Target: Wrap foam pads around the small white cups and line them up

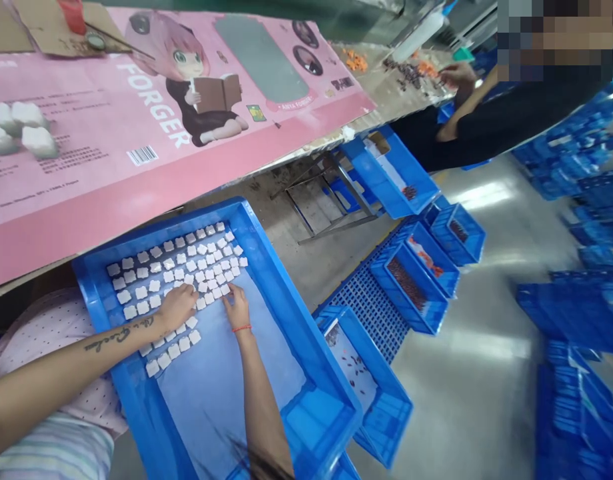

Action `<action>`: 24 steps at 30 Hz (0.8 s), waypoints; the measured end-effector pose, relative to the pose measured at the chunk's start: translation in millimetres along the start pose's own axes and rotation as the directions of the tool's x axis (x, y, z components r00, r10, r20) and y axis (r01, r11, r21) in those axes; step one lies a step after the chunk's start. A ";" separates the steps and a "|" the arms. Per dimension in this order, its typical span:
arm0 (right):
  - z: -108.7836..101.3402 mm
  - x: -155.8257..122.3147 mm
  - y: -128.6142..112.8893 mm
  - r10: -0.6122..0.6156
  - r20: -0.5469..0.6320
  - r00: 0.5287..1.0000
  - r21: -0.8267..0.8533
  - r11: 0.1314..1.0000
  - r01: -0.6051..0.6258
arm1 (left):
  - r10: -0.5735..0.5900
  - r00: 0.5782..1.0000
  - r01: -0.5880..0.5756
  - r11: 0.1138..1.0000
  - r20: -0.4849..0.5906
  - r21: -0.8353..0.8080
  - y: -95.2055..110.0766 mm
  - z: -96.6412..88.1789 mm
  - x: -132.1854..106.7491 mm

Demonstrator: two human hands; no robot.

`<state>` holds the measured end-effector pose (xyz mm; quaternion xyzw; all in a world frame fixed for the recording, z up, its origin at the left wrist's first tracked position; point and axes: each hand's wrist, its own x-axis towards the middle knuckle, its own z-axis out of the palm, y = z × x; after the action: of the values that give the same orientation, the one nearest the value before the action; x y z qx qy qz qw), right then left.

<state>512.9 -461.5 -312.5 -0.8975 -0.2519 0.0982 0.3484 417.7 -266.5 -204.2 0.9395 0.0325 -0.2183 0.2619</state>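
Many small white flower-shaped pieces (155,252) lie in rows on a pale sheet (221,393) inside a large blue tray (271,287). My left hand (178,308) rests over the rows with its fingers curled down, hiding some of the pieces. Whatever its fingertips grip cannot be made out. My right hand (237,312) touches the near right end of a row, its thumb and fingers slightly apart. Between the two hands sits a close-packed group of white pieces (212,283). A red cord circles the right wrist.
A pink printed board (111,127) covers the bench, with several larger white pieces (36,137) at its left. Blue bins (371,393) with small parts stand to the right on a blue grating (359,303). A co-worker's hand (459,77) is over dark and orange parts at the bench's far end.
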 end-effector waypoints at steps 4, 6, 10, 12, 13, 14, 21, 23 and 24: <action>-8.8 0.3 -25.0 -0.106 -0.109 0.988 -0.042 0.994 0.102 | -0.005 1.000 0.005 1.000 0.001 -0.002 9.5 -8.6 -12.3; -20.4 2.0 -45.9 -0.184 -0.199 0.963 -0.064 0.983 0.175 | 0.016 1.000 -0.016 1.000 -0.020 -0.015 15.5 -23.9 -31.9; -56.4 14.1 -108.6 -0.310 -0.372 0.875 -0.098 0.950 0.295 | 0.159 0.966 -0.178 0.981 -0.203 -0.077 18.4 -85.1 -101.3; -71.7 26.0 -157.5 -0.361 -0.382 0.851 -0.087 0.931 0.356 | 0.161 0.906 -0.206 0.976 -0.392 -0.073 0.3 -127.8 -144.1; -75.9 34.7 -186.2 -0.403 -0.351 0.845 -0.067 0.911 0.407 | 0.113 0.862 -0.166 0.984 -0.494 -0.065 -16.5 -149.8 -164.1; -77.0 45.8 -216.5 -0.460 -0.301 0.836 -0.036 0.881 0.472 | 0.060 0.813 -0.113 0.992 -0.580 -0.057 -38.1 -170.7 -181.7; -11.3 166.0 -380.5 -0.696 0.144 0.703 0.188 0.717 0.671 | -0.217 0.537 0.342 0.940 -0.815 -0.025 -192.3 -230.2 -227.4; 11.0 190.0 -396.0 -0.712 0.229 0.664 0.217 0.702 0.678 | -0.194 0.553 0.351 0.936 -0.810 0.016 -204.3 -225.4 -221.4; 19.4 197.6 -399.5 -0.716 0.264 0.646 0.228 0.697 0.679 | -0.173 0.567 0.341 0.939 -0.806 0.038 -205.7 -223.1 -216.5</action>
<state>521.5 -95.7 -57.3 -0.6805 -0.6273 0.1196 0.3594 274.0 35.1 -38.8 0.9433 0.2608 0.1819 0.0950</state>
